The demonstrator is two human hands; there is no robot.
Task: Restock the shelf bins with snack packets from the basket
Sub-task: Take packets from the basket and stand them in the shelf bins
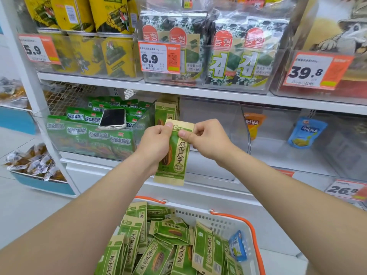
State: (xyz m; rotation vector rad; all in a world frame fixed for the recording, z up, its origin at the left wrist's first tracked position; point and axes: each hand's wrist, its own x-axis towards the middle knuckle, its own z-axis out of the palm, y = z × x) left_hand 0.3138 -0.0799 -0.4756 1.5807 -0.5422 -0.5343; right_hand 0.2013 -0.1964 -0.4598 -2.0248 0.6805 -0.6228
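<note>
While left hand (156, 139) and right hand (206, 137) pinch the snack packet (174, 155) | phone (112, 118) atop green packets (99, 133) | basket (224, 221) below

Both bare arms reach forward from the bottom corners, and the left hand (156, 140) and right hand (207, 139) meet close together in the middle, each pinching the top of one packet (175, 155) with thumb and curled fingers.
</note>
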